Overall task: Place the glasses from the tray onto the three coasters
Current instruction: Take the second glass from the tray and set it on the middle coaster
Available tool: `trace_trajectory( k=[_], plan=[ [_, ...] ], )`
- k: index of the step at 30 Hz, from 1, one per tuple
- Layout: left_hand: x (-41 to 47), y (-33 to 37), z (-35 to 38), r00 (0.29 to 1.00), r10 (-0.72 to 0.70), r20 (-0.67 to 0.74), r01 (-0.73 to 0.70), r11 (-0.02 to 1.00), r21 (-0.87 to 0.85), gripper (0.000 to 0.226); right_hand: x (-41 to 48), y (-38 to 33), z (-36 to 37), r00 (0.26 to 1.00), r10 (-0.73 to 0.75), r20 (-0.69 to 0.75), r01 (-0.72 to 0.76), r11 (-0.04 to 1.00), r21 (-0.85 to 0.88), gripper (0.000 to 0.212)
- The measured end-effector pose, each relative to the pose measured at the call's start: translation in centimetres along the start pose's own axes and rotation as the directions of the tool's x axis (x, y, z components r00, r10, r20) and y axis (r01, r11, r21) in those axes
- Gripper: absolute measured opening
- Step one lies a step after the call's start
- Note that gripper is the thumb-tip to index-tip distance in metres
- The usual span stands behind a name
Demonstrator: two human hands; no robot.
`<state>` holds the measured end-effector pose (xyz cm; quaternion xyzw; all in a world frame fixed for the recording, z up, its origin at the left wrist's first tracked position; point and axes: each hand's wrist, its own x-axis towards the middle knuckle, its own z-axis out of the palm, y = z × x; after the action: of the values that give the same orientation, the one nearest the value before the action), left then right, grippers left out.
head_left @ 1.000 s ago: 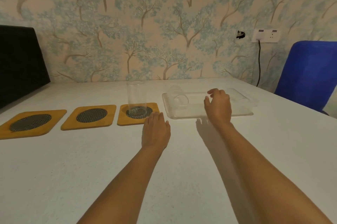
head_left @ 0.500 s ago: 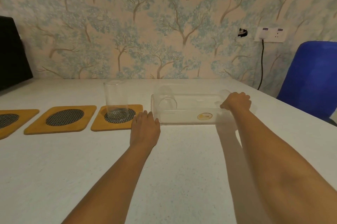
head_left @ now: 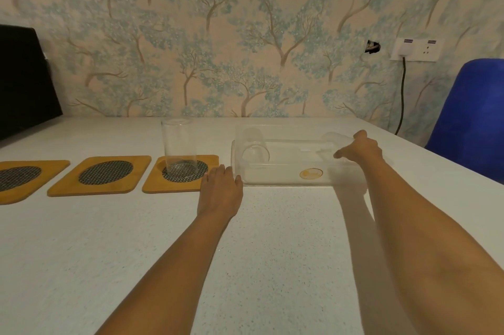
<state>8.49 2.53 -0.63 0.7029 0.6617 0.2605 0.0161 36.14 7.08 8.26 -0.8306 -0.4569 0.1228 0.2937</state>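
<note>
On the speckled white table point(head_left: 109, 266), the right hand point(head_left: 360, 149) curls into the clear plastic tray point(head_left: 272, 173) (grip unclear); the left hand point(head_left: 219, 190) lies flat. Slick lying clear glass point(head_left: 255, 153) could slip.

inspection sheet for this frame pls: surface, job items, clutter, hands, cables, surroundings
Surface: white table, speckled.
Job's things: three coasters; right coaster bears an upright glass; middle coaster and left coaster bare. Clear tray holds a lying glass at its left end and a second glass at its right end.
Clutter: nothing seen.
Hands: left hand flat on the table; right hand at the second glass, grip unclear.
Cables: black cord from wall socket.
Surroundings: tree wallpaper, blue chair, black chair.
</note>
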Motion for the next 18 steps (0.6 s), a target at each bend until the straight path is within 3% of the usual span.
trace_trajectory(
  k=[4, 8, 12, 15, 18],
  plan=[
    [-0.2, 0.0, -0.1, 1.000, 0.000, -0.009, 0.000, 1.000, -0.007, 0.043, -1.1, 0.3, 0.1, 0.980, -0.073, -0.185, 0.126, 0.947, 0.295, 0.075],
    [-0.7, 0.1, -0.4, 0.999, 0.007, -0.031, -0.008, 1.000, -0.014, 0.042, -2.4, -0.5, 0.0, 0.963, -0.002, -0.269, 0.175, 0.763, 0.622, 0.081],
    [-1.5, -0.1, -0.9, 0.999, 0.011, -0.035, -0.012, 1.000, -0.029, 0.041, -4.0, -1.9, -0.3, 0.980, 0.116, -0.164, 0.102, 0.420, 0.902, 0.081],
    [-2.1, -0.6, -1.4, 1.000, 0.007, -0.013, -0.007, 1.000, -0.019, 0.043, -5.2, -3.2, -0.6, 0.984, 0.153, -0.087, 0.046, 0.250, 0.967, 0.067],
    [-2.9, -1.5, -2.1, 1.000, 0.017, 0.004, -0.017, 1.000, -0.020, 0.045, -7.3, -4.4, -0.5, 0.990, 0.142, 0.014, -0.027, 0.092, 0.995, 0.070]
  ],
)
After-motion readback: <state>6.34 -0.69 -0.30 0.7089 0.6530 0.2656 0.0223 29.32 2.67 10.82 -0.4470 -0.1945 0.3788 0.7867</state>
